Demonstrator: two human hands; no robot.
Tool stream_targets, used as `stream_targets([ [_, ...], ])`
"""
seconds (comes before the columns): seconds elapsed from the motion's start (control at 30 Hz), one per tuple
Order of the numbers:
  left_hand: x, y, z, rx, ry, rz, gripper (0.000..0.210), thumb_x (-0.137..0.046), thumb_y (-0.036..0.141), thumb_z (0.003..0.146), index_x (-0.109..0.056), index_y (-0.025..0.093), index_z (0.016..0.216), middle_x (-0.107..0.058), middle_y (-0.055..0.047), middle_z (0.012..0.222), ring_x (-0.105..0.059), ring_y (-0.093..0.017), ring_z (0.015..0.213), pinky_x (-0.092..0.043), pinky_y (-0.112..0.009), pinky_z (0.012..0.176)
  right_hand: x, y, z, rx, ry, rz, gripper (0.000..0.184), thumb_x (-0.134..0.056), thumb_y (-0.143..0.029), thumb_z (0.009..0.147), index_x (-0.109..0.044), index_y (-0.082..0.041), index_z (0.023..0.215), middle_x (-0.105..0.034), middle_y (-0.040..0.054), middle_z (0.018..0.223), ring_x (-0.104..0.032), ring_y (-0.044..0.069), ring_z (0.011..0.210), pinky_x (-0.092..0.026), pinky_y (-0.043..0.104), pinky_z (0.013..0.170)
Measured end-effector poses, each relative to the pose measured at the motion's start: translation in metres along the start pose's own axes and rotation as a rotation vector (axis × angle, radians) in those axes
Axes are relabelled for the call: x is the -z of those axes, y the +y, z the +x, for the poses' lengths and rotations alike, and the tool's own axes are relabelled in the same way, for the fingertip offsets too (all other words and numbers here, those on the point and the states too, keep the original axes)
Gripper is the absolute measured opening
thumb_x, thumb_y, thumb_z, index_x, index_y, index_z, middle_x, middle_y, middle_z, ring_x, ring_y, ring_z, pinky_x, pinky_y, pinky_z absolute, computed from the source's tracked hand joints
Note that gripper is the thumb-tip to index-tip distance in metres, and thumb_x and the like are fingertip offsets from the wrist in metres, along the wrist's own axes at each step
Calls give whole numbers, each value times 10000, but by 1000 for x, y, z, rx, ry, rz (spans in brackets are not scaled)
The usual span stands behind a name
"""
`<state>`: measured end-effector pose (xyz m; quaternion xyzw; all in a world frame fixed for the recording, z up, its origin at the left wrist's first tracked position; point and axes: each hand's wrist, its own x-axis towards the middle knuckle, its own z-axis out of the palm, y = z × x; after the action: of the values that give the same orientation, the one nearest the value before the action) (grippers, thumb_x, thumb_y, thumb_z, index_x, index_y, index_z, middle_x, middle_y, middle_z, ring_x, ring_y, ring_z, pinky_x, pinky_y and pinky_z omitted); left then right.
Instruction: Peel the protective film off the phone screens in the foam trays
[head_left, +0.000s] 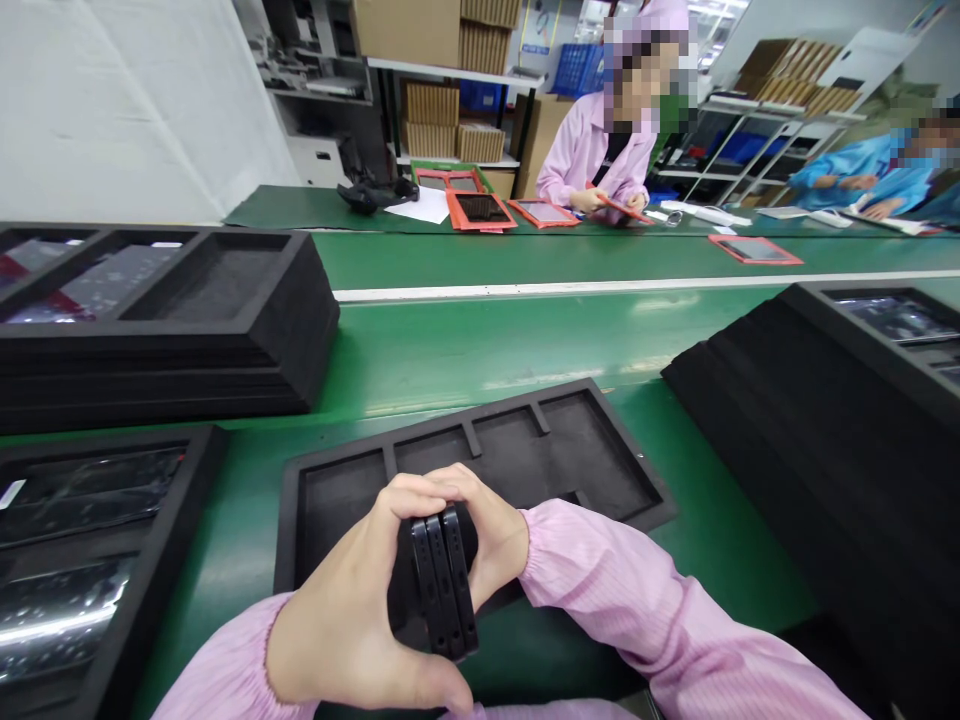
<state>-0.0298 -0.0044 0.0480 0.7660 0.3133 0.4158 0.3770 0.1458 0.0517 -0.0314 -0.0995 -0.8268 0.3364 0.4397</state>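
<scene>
Three slim black phones (444,585) stand on edge, side by side, with their short ends and ports facing me. My left hand (352,600) curves around them from the left, its fingers over the far upper end and its thumb stretched out below. From the right, my right hand (491,525) closes on the same phones; some of its fingers are hidden behind them. Beneath both hands lies a black foam tray (517,455) with shallow compartments and short dividers, set at a slant on the green work surface (375,365).
Stacked black foam trays rise at the left (292,330) and right (772,390). A nearer foam tray (202,480) at left holds glossy film-wrapped panels. Across the bench, a person in pink (592,150) handles a red-framed piece; another in blue (847,165) sits far right.
</scene>
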Motion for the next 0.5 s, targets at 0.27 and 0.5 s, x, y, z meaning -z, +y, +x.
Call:
stream_targets([
  [0.27, 2, 1, 0, 10, -28, 15, 900, -830, 638, 560, -360, 300, 1249, -519, -129, 1232, -557, -341, 1175, -507, -489, 932, 1, -2, 3, 31, 39, -3, 1183, -846, -721, 412, -298, -234, 1340, -512, 109, 1153, -571, 250, 1015, -475, 397, 903],
  [0.5, 3, 2, -1, 11, -41, 40, 941, -879, 575, 520, -343, 298, 1243, -517, -125, 1242, -565, -335, 1173, -513, -483, 938, 1, -4, 7, 57, 55, 12, 1157, -821, -743, 455, -313, -227, 1357, -525, 102, 1139, -572, 230, 998, -480, 378, 903],
])
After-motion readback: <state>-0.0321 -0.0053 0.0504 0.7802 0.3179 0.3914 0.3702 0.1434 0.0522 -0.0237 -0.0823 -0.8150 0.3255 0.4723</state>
